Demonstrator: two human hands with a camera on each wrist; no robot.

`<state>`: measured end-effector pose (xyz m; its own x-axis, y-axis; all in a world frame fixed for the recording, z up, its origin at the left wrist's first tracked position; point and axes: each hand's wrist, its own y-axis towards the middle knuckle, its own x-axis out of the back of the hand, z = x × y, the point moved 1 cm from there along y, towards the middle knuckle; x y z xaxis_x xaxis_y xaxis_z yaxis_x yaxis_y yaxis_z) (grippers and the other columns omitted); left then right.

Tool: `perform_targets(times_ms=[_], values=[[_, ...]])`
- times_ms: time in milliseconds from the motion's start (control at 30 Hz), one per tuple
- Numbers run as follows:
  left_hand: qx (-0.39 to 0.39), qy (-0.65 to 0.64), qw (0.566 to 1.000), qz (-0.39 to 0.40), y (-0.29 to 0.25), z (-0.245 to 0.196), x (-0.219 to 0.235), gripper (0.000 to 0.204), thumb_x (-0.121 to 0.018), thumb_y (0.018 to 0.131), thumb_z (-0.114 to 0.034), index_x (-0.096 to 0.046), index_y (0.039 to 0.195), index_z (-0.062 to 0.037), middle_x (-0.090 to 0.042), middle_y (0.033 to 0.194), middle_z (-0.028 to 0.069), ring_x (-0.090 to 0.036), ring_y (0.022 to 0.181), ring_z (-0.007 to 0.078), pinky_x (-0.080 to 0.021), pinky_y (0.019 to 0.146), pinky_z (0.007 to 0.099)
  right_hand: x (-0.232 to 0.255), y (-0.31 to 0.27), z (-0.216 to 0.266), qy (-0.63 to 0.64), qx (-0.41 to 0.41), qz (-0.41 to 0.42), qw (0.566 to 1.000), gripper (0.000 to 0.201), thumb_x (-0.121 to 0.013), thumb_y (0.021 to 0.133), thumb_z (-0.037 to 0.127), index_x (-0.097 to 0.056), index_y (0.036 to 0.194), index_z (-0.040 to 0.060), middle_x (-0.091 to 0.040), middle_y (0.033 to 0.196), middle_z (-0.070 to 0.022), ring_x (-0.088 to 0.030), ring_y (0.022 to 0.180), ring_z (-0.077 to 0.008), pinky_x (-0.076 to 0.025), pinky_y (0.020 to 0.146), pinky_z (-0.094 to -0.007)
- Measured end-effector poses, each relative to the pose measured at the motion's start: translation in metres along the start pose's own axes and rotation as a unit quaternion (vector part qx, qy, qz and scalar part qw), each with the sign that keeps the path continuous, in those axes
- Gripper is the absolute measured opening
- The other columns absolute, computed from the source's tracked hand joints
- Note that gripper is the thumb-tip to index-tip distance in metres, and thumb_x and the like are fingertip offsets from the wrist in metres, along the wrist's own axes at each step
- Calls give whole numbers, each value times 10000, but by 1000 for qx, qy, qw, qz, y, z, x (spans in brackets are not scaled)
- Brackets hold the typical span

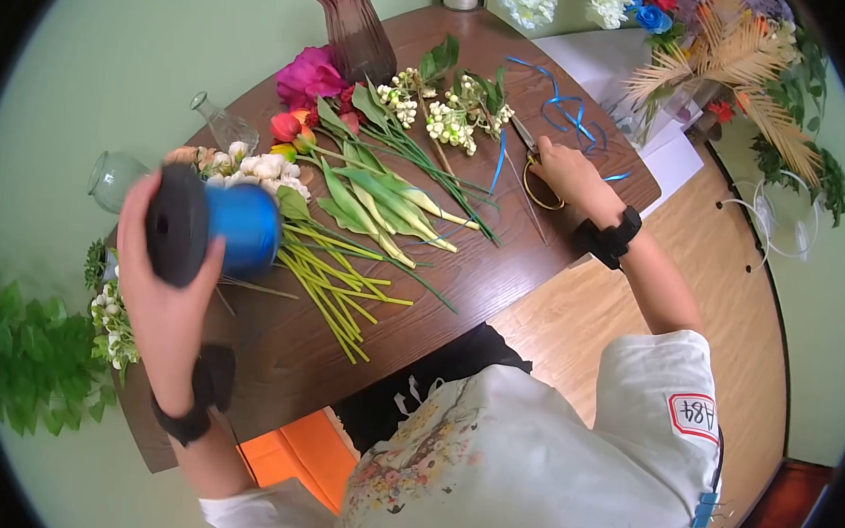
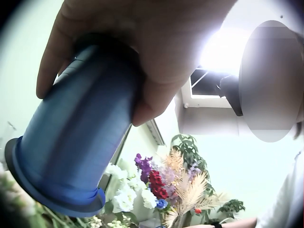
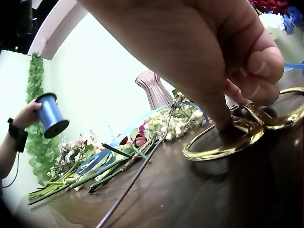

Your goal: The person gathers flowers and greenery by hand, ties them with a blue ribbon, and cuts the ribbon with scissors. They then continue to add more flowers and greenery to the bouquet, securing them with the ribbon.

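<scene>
My left hand (image 1: 160,311) grips a spool of blue ribbon (image 1: 243,226) by its black end flange, raised at the left over the table. Seen in the left wrist view, thumb and fingers spread around the near end of the spool (image 2: 78,128). At the table's right side, my right hand (image 1: 573,179) pinches gold-handled scissors (image 1: 521,133) near where the handles meet. Close up in the right wrist view, the scissors (image 3: 209,156) lie low over the wood, a thin dark stem (image 3: 137,176) beside them. Cut blue ribbon (image 1: 560,103) curls past the scissors.
Tulips and green stems (image 1: 368,198) spread across the middle of the table (image 1: 421,293), with white-berry sprigs (image 1: 455,126) behind. A ribbed vase (image 1: 355,28), a small glass bottle (image 1: 223,121) and a round glass vase (image 1: 113,179) stand along the wall side.
</scene>
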<state>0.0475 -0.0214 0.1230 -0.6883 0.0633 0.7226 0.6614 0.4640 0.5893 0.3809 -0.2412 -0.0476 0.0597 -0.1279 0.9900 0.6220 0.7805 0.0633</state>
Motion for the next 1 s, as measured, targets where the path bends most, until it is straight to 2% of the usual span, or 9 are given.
perform_targets(times_ms=[133, 267, 333, 400, 533, 667, 833, 933, 1000], values=[[-132, -60, 989, -30, 80, -38, -44, 510, -686, 619, -123, -479, 1077, -34, -515, 1016, 124, -514, 930, 251, -395, 841, 333, 19, -6, 19, -87, -29, -19, 996, 232, -519, 754, 169, -446, 913, 17, -544, 845, -155, -582, 697, -302, -484, 575, -357], [-185, -98, 978, 5, 156, -66, -110, 533, -676, 658, -244, -478, 1094, -9, -525, 1037, 147, -508, 964, 235, -392, 838, 308, 48, -9, 47, -23, 282, -161, 946, 372, -480, 675, 54, -480, 1046, 74, -449, 1016, -63, -505, 865, -222, -487, 582, -287], [-100, -170, 974, 112, 187, -85, -145, 802, -668, 647, -196, -184, 1285, -139, -203, 1331, 172, -256, 1187, 349, -262, 932, 485, 38, 2, 43, -64, 336, -129, 931, 222, -491, 661, 83, -577, 864, 66, -440, 1002, -56, -477, 862, -184, -480, 576, -265], [-182, -112, 977, 0, 212, -84, -194, 577, -684, 613, -306, -486, 1068, -12, -515, 1016, 169, -511, 921, 298, -397, 823, 364, 38, 11, 39, -56, 372, -122, 919, 169, -516, 668, 94, -591, 815, 55, -464, 981, -41, -469, 862, -170, -464, 561, -259], [-160, -45, 985, 40, 241, -86, -261, 628, -679, 599, -359, -476, 1089, -21, -501, 1024, 161, -471, 941, 338, -372, 848, 387, 49, 32, 22, 99, 385, -147, 906, 107, -551, 703, 124, -596, 758, 43, -526, 865, -46, -500, 795, -176, -431, 530, -254], [-119, -3, 989, 85, 262, -76, -304, 615, -679, 606, -373, -482, 1069, -19, -466, 1067, 183, -430, 974, 386, -378, 837, 404, 93, 42, -34, 426, -49, -146, 891, 200, -532, 797, 174, -579, 688, 13, -493, 505, -25, -471, 452, -103, -360, 431, -225], [-32, 51, 992, 113, 273, -56, -340, 657, -686, 603, -390, -470, 1084, 2, -480, 1048, 195, -450, 981, 339, -350, 860, 388, 66, 28, -128, 415, -201, -160, 873, 235, -498, 820, 196, -581, 730, -5, -449, 435, -4, -402, 371, -62, -315, 355, -225], [13, 44, 990, 131, 277, -49, -352, 667, -698, 597, -355, -451, 1105, -1, -455, 1079, 202, -425, 998, 365, -359, 858, 397, 56, 5, -124, 451, -274, -177, 831, 247, -492, 826, 197, -560, 685, 6, -429, 428, 5, -377, 355, -63, -299, 343, -228], [32, 59, 990, 122, 279, -40, -365, 678, -701, 594, -345, -439, 1117, -2, -444, 1092, 207, -414, 1006, 376, -361, 863, 399, 58, -8, -118, 447, -256, -126, 848, 243, -493, 825, 192, -548, 677, 8, -425, 431, 5, -389, 368, -66, -303, 351, -230]])
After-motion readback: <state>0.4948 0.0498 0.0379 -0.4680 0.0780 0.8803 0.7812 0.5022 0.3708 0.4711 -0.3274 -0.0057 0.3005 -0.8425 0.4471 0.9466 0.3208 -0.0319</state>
